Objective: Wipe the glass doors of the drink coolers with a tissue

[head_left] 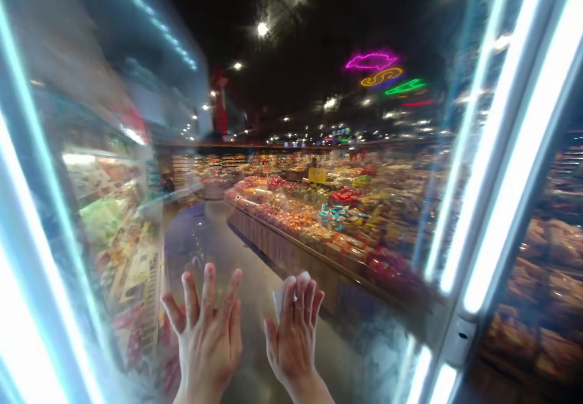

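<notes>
My left hand [209,337] is raised with its palm facing away and its fingers spread. It holds nothing. Beside it, my right hand [294,331] lies flat over a crumpled white tissue or cloth [277,299], which shows past the index finger and between the fingertips. Clear glass [382,343] seems to stand in front of me, with a misty patch low on the right. Whether my left fingers touch the glass I cannot tell.
Bright light tubes [514,191] run along a frame at right, with more tubes [36,307] at left. Beyond lie a shop aisle [195,240], a long counter [291,249] heaped with wrapped goods, and a refrigerated shelf [136,270] at left. Much is motion-blurred.
</notes>
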Motion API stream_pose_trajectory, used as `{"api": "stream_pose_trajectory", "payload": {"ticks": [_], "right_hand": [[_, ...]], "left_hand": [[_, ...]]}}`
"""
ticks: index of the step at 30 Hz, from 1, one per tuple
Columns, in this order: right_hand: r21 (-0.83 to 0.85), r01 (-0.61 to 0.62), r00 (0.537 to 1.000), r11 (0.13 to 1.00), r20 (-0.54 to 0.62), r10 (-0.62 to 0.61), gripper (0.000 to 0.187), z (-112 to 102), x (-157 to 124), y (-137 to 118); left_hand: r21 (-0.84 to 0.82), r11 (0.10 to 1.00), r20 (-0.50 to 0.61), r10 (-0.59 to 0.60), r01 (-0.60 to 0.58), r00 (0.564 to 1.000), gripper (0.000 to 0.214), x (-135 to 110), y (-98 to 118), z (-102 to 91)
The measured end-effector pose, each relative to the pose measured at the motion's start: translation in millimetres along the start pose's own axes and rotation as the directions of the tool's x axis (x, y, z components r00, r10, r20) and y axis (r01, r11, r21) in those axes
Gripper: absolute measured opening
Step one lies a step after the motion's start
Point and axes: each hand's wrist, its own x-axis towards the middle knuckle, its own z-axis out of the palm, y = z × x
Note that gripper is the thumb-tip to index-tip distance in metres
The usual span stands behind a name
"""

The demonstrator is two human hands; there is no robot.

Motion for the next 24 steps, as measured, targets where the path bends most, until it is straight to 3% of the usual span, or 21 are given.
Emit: {"api": "stream_pose_trajectory", "payload": {"ticks": [4,6,8,11,13,15,20,22,24], "right_hand": [[0.029,0.077,0.996,0.997,-0.036,-0.076,0.078,-8.9,63.0,-14.1],[0.034,0.102,0.993,0.994,-0.059,-0.100,0.076,-11.1,78.5,-21.7],[0.034,0.130,0.990,0.991,-0.065,-0.127,0.074,-7.9,64.1,-27.9],[0.027,0.173,0.985,0.985,-0.032,-0.172,0.072,2.5,13.6,-34.0],[0.027,0.193,0.981,0.981,-0.025,-0.192,0.072,6.9,-4.6,-37.8],[0.041,0.191,0.981,0.981,-0.036,-0.189,0.073,6.7,5.9,-43.6],[0.094,0.165,0.985,0.982,-0.057,-0.160,0.077,0.4,71.3,-64.6],[0.099,0.199,0.979,0.975,-0.055,-0.194,0.077,2.3,61.5,-70.1],[0.100,0.247,0.969,0.964,-0.049,-0.243,0.075,6.7,29.3,-72.7]], "left_hand": [[-0.002,1.000,0.002,-0.008,0.008,1.000,0.086,-5.4,-7.5,0.2],[-0.014,1.000,-0.028,-0.016,0.016,0.999,0.084,-8.4,-12.5,0.3],[-0.026,0.999,-0.052,-0.031,0.030,0.998,0.082,-11.8,-18.5,-0.1],[-0.014,0.998,-0.043,-0.067,0.066,0.997,0.082,-16.9,-26.5,-1.6],[0.008,0.997,-0.030,-0.082,0.082,0.996,0.084,-19.2,-29.8,-2.8],[0.025,0.996,-0.027,-0.088,0.089,0.996,0.086,-20.3,-32.1,-3.8],[0.048,0.991,-0.053,-0.123,0.125,0.991,0.087,-22.2,-41.5,-6.0],[0.051,0.990,-0.058,-0.127,0.130,0.990,0.087,-25.5,-47.0,-5.9],[0.060,0.989,-0.064,-0.135,0.139,0.989,0.087,-31.3,-52.2,-4.7]]}}
